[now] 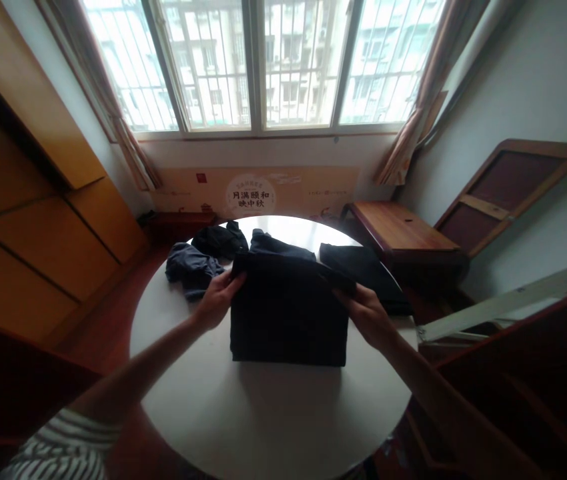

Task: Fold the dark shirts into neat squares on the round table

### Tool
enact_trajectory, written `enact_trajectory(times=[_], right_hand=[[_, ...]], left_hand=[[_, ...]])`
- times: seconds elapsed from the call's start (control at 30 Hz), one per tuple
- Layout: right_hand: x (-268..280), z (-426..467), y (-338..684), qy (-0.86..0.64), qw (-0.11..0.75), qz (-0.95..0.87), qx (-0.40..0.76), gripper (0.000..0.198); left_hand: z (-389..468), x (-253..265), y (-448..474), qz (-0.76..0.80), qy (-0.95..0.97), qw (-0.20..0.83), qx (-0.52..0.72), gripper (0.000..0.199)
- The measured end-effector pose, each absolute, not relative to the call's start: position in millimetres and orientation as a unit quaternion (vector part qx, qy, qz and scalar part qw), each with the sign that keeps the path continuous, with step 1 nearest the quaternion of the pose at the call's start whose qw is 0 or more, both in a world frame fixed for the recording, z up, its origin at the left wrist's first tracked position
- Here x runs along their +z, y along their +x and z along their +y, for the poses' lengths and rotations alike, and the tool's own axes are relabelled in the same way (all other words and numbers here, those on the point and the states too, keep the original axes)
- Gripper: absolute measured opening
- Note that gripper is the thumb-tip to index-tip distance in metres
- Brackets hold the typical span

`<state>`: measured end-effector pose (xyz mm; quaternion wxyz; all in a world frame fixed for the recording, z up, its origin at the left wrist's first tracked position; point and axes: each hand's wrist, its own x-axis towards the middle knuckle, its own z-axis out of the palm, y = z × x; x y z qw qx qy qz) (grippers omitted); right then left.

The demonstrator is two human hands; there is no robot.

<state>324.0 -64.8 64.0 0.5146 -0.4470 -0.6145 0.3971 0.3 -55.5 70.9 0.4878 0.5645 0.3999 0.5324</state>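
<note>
A dark, folded piece of clothing (288,313) hangs between my two hands above the white round table (283,413); its exact kind is too dark to tell. My left hand (219,297) grips its upper left corner, thumb on the near side. At the upper right corner, my right hand (366,310) is closed on the fabric, where a flap sticks out. Just behind it lies a dark blue garment (283,245), partly hidden. A folded black garment (373,273) lies flat on the table, beyond my right hand.
Crumpled on the table's left side are a grey-blue garment (191,270) and a black one (218,239). A wooden bench (403,227) stands past the table at the right. Orange cabinets (28,247) line the left wall, and a barred window (258,67) is ahead.
</note>
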Motion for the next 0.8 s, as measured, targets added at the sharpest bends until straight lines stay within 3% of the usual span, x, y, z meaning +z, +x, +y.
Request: enact_trajectory(times=[0.13, 0.33, 0.57, 0.8], right_hand=[[66.3, 17.2, 295.2, -0.477, 0.516, -0.581, 0.411, 0.029], [50.4, 111.5, 279.5, -0.576, 0.472, -0.553, 0.374, 0.021], [22.3, 143.1, 278.6, -0.638, 0.401, -0.582, 0.306, 0.025], [30.9, 143.3, 273.9, -0.665, 0.346, -0.629, 0.206, 0.033]], left_hand=[[38.6, 59.2, 6.4, 0.443, 0.518, 0.458, 0.570, 0.059], [129.6, 28.3, 11.2, 0.593, 0.503, 0.337, 0.531, 0.041], [158.0, 0.8, 10.1, 0.667, 0.527, 0.257, 0.460, 0.030], [171.2, 8.2, 7.0, 0.714, 0.552, 0.209, 0.376, 0.027]])
